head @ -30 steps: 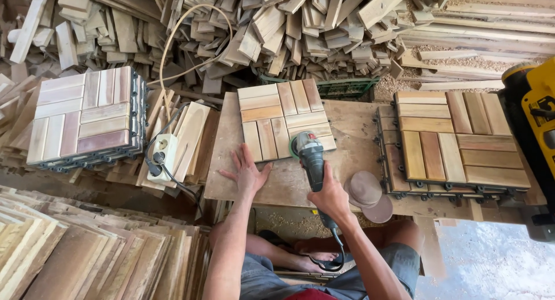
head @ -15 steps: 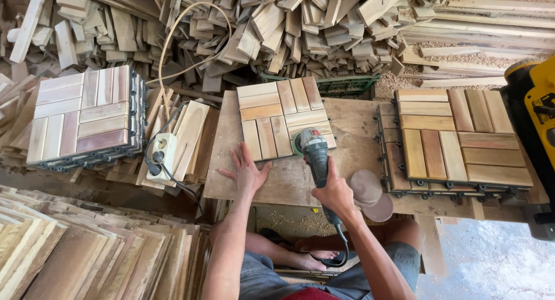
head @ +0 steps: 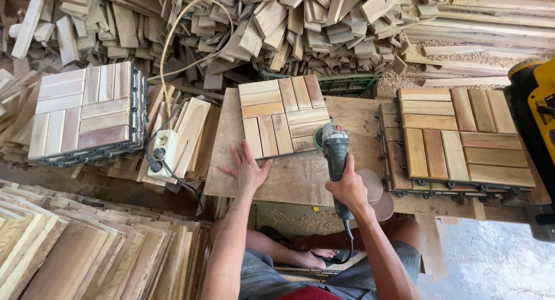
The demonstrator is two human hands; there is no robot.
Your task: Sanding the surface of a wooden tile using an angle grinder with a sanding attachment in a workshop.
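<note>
Bare worktop (head: 347, 112) lies open between the wooden tile (head: 282, 116) and the stacked tiles (head: 462, 135); sanding discs (head: 376, 193) crowd the near edge.

Soft, even daylight fills the scene, brightest at the near right, where the pale floor (head: 491, 259) looks washed out. Shadows are faint, darkest under the workbench (head: 289, 178). Focus is sharp throughout, with slight wide-angle bending at the left and right edges.
</note>
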